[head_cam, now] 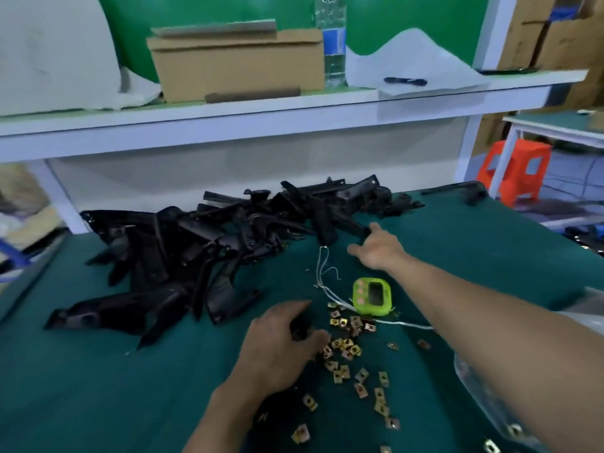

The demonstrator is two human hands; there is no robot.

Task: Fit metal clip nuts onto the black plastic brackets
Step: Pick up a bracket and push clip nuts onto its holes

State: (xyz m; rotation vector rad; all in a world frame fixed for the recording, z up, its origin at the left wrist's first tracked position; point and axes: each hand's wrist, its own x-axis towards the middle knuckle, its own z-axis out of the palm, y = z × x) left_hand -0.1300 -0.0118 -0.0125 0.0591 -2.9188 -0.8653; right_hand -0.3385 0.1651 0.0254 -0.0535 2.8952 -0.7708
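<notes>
Box [235, 67] behind the timer [372, 295] — contents hidden. Past it, right hand [379, 250] fingers spread, thumb touching 1 bracket [351, 227]; left hand [277, 351] grips a black part [299, 328] among clips [346, 346].

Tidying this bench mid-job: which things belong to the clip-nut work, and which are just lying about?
Job: brackets, clip nuts.
Lying about: timer, cord, box, bottle, pen, stool.

Bare left hand [281, 346], bare right hand [380, 251]
</notes>
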